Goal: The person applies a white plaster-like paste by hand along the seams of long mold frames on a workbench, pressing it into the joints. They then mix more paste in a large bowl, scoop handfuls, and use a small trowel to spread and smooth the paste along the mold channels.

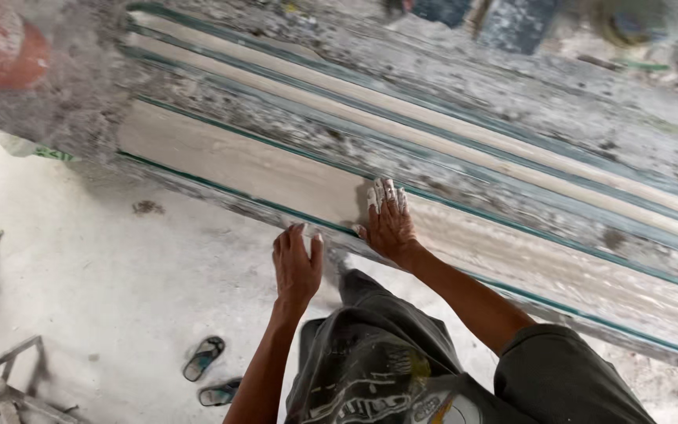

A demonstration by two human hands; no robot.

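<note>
Pressure is what I am judging needs staying even: my right hand (pixel 390 224) is lying open, flat on the beige plank (pixel 237 161), my left hand (pixel 296 263) is resting open-fingered at its near edge.

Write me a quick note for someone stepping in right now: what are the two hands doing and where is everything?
Left hand: open, fingers curled over the near edge of the wide pale plank, no grip on anything.
Right hand: open, palm flat on the same plank, fingertips coated in white dust.
The plank lies on a dusty workbench with green-edged strips; two narrower pale strips lie farther back.
Done or left: cannot tell from this view; the plank just lies flat under both hands.
On the floor: a pair of sandals to the left.
</note>
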